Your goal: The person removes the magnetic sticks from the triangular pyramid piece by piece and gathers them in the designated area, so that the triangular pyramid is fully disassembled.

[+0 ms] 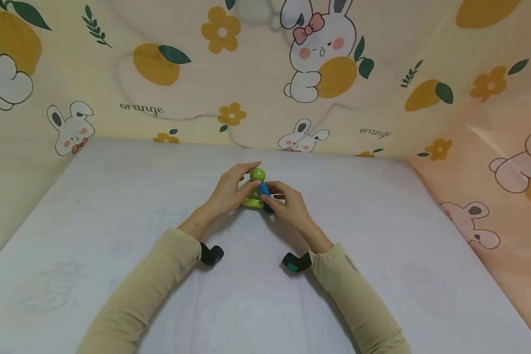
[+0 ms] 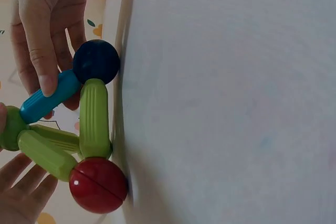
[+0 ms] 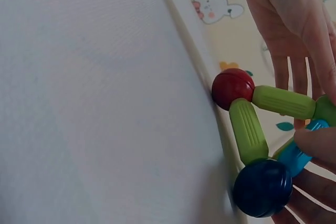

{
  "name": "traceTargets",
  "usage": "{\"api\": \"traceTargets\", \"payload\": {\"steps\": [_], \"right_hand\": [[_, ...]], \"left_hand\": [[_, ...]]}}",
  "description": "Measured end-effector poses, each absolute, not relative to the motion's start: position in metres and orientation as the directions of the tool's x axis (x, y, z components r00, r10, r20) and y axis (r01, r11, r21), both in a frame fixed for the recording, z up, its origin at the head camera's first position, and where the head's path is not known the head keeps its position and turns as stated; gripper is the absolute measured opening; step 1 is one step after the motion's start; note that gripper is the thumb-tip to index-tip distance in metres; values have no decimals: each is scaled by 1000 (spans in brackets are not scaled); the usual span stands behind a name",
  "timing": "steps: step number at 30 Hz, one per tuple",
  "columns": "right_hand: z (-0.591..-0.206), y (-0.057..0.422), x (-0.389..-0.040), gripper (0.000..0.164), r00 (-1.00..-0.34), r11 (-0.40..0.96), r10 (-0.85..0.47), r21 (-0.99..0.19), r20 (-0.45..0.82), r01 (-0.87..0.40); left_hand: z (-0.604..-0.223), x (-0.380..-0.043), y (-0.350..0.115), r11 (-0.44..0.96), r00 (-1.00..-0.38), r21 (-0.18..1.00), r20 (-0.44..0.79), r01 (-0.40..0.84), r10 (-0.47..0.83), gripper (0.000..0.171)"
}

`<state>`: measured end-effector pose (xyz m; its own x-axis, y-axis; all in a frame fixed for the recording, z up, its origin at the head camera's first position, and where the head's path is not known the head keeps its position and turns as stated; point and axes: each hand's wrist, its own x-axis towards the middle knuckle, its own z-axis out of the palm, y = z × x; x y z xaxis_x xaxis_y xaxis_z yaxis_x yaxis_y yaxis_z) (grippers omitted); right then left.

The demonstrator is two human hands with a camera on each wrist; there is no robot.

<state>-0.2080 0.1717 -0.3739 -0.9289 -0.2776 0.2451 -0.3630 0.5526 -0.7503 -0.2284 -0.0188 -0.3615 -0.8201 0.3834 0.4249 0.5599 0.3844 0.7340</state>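
A small frame of toy magnetic rods and balls stands on the table. Its green ball is at the top, where several green rods and a blue rod meet or reach down. Low on the frame are a red ball and a dark blue ball, joined by a green rod. My left hand holds the green ball between thumb and fingers, its other fingers spread behind the green rods. My right hand pinches the blue rod, thumb in front and fingers behind.
The frame stands on a white-covered table, toward its far edge. Behind and to the right hangs a cloth printed with rabbits and oranges. Black wrist cameras stick out inward from both sleeves.
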Motion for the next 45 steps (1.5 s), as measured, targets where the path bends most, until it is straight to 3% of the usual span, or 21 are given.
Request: {"api": "traceTargets", "payload": {"steps": [12, 19, 26, 32, 39, 45], "right_hand": [[-373, 172, -207, 33, -941, 559, -246, -759, 233, -334], [-375, 175, -204, 30, -949, 529, -259, -795, 180, -296], [-371, 183, -202, 30, -930, 557, -284, -750, 232, -357], [-365, 196, -204, 28, -942, 570, -230, -751, 244, -334], [-364, 210, -209, 27, -959, 613, -208, -738, 193, -282], [-366, 226, -207, 24, -969, 699, -216, -673, 122, -241]], "left_hand": [[-361, -231, -14, 354, -828, 769, 387, 533, 405, 37], [-357, -223, -27, 394, -909, 833, 276, 389, 312, 34], [-351, -221, -36, 417, -930, 848, 212, 327, 299, 37], [-348, -224, -49, 439, -962, 867, 146, 236, 230, 41], [-350, -217, -73, 525, -964, 820, 117, 229, 238, 40], [-356, -207, -90, 609, -942, 757, 26, 236, 333, 36]]}}
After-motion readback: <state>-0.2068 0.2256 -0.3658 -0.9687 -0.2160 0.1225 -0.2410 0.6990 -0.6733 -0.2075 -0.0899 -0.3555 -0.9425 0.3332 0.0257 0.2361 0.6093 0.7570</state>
